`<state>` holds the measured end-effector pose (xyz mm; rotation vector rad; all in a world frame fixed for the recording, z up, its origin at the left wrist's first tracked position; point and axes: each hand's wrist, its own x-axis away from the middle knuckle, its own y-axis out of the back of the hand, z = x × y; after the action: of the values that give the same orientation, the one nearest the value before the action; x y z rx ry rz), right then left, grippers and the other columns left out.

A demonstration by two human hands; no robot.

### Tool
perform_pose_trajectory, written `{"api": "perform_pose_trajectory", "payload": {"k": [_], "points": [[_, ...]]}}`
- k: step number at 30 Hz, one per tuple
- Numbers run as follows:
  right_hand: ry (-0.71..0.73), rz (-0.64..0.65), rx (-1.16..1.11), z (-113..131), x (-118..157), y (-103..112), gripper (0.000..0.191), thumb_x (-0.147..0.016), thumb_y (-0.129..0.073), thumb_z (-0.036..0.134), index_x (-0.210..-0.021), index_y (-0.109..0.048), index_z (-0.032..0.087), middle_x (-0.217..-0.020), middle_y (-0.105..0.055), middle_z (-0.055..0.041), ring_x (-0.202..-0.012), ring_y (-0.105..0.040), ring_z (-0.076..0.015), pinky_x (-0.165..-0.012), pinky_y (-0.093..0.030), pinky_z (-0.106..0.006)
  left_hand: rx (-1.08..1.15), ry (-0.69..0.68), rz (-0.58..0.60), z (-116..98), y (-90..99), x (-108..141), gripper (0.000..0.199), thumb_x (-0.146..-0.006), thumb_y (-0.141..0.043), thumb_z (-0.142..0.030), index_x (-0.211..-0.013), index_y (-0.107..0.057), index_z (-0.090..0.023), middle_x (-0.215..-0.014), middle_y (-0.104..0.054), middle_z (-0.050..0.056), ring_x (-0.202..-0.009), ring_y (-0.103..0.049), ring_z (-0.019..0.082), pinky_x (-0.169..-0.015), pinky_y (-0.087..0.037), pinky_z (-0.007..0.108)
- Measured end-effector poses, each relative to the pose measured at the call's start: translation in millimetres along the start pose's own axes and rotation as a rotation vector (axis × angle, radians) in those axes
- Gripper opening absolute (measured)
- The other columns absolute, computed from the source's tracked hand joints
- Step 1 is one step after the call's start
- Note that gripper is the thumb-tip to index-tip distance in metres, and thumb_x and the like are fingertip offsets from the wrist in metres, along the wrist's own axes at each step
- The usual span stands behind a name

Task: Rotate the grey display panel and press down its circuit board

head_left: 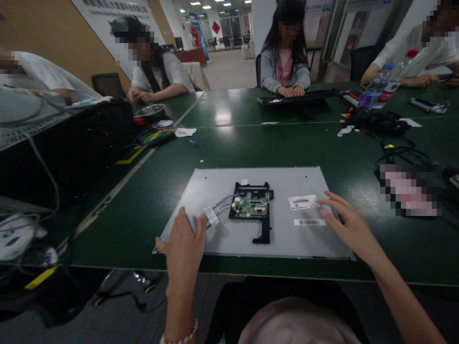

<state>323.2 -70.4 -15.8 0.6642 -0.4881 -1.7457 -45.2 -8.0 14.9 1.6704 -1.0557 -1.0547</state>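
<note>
One indoor room [229,62], lit by ceiling lamps, with a pale floor and a tan wall at left. Below, a broad dark-green table [236,148], glossy under a patch of reflected light, with seated people along the far side, a dark bulky item [71,138] at left, and bottles [380,88] and tangled black cords at right. On the table's near side, centered, a flat gray metal panel [222,241], plain and rectangular, with small dark holes near the far corners. Over the panel's left end, the left hand [184,243], fingers spread wide, nothing within the grip; over the right end, the right hand [351,227], likewise open and empty, exact contact impossible to tell. Mid-panel, a black bracket [265,231] with an arm toward the near edge, around a green circuit board [247,205]. Leftward from the board, gray wires [224,201] under whitish tape [211,215]. Near the right hand, two white labels [303,202], the nearer one barcoded.
</note>
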Motion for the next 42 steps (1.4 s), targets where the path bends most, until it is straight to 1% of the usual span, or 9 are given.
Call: {"api": "perform_pose_trajectory", "payload": {"k": [3, 7, 13, 16, 19, 24, 30, 36, 42], "points": [[0.048, 0.026, 0.045, 6, 2, -6, 0.030, -0.090, -0.055, 0.041, -0.114, -0.068, 0.027, -0.144, -0.052, -0.0070, -0.137, -0.044, -0.0306, -0.110, -0.037, -0.056, -0.033, -0.012, -0.029, 0, -0.5, -3, 0.065, -0.098, -0.033, -0.048, -0.149, -0.035, -0.008, -0.143, -0.048, 0.025, -0.132, -0.046, 0.037, -0.113, -0.013, 0.066], [0.121, 0.085, 0.091, 10, 3, -12, 0.032, -0.090, -0.056, 0.039, -0.117, -0.067, 0.027, -0.147, -0.050, -0.0070, -0.142, -0.036, -0.0323, -0.113, -0.033, -0.057, -0.063, -0.024, -0.070, 1, -6.7, -5, 0.069, -0.098, -0.032, -0.051, -0.151, -0.030, -0.006, -0.144, -0.047, 0.025, -0.137, -0.040, 0.036, -0.114, -0.011, 0.064], [0.177, 0.213, 0.147, 20, 3, -15, 0.041, -0.090, -0.056, 0.044, -0.126, -0.062, 0.025, -0.153, -0.042, -0.0076, -0.147, -0.022, -0.0356, -0.115, -0.028, -0.059, -0.070, -0.004, -0.064, 1, -12.1, -11, 0.074, -0.097, -0.029, -0.056, -0.152, -0.029, -0.006, -0.147, -0.041, 0.027, -0.140, -0.033, 0.039, -0.110, -0.014, 0.069], [0.206, 0.270, 0.173, 27, 3, -16, 0.046, -0.089, -0.058, 0.046, -0.130, -0.060, 0.027, -0.155, -0.038, -0.0070, -0.149, -0.014, -0.0376, -0.114, -0.027, -0.061, -0.089, 0.009, -0.047, 3, -11.7, -15, 0.077, -0.096, -0.028, -0.058, -0.152, -0.028, -0.006, -0.148, -0.038, 0.030, -0.141, -0.030, 0.042, -0.106, -0.015, 0.072], [0.240, 0.344, 0.204, 33, 1, -18, 0.050, -0.088, -0.059, 0.045, -0.135, -0.056, 0.029, -0.157, -0.035, -0.0072, -0.149, -0.010, -0.0378, -0.115, -0.026, -0.061, -0.100, 0.015, -0.013, 8, -9.7, -21, 0.079, -0.095, -0.029, -0.060, -0.153, -0.026, -0.006, -0.148, -0.036, 0.032, -0.142, -0.028, 0.043, -0.105, -0.016, 0.073], [0.282, 0.410, 0.259, 42, -2, -20, 0.056, -0.088, -0.060, 0.042, -0.141, -0.050, 0.027, -0.160, -0.029, -0.0101, -0.149, -0.007, -0.0396, -0.116, -0.023, -0.060, -0.084, 0.011, 0.048, 19, -8.0, -30, 0.080, -0.095, -0.027, -0.060, -0.154, -0.018, -0.007, -0.150, -0.032, 0.033, -0.142, -0.028, 0.042, -0.103, -0.015, 0.075], [0.308, 0.471, 0.282, 45, -8, -22, 0.060, -0.090, -0.058, 0.045, -0.145, -0.045, 0.027, -0.161, -0.024, -0.0128, -0.148, -0.003, -0.0425, -0.115, -0.019, -0.062, -0.097, 0.020, 0.050, 27, -7.7, -37, 0.081, -0.094, -0.024, -0.062, -0.154, -0.017, -0.008, -0.151, -0.033, 0.031, -0.143, -0.028, 0.041, -0.104, -0.016, 0.075], [0.316, 0.471, 0.279, 51, -12, -26, 0.060, -0.091, -0.056, 0.046, -0.146, -0.044, 0.027, -0.162, -0.023, -0.0128, -0.147, -0.003, -0.0447, -0.115, -0.019, -0.063, -0.085, -0.018, 0.034, 29, -2.5, -41, 0.082, -0.094, -0.032, -0.061, -0.153, -0.021, -0.005, -0.148, -0.035, 0.033, -0.140, -0.032, 0.044, -0.103, -0.017, 0.076], [0.336, 0.523, 0.254, 53, -17, -28, 0.061, -0.090, -0.058, 0.044, -0.146, -0.043, 0.027, -0.163, -0.019, -0.0127, -0.146, 0.003, -0.0445, -0.115, -0.018, -0.063, -0.058, -0.020, 0.009, 40, -5.6, -50, 0.082, -0.089, -0.045, -0.064, -0.148, -0.030, -0.008, -0.150, -0.038, 0.026, -0.132, -0.038, 0.050, -0.101, -0.017, 0.080]]}}
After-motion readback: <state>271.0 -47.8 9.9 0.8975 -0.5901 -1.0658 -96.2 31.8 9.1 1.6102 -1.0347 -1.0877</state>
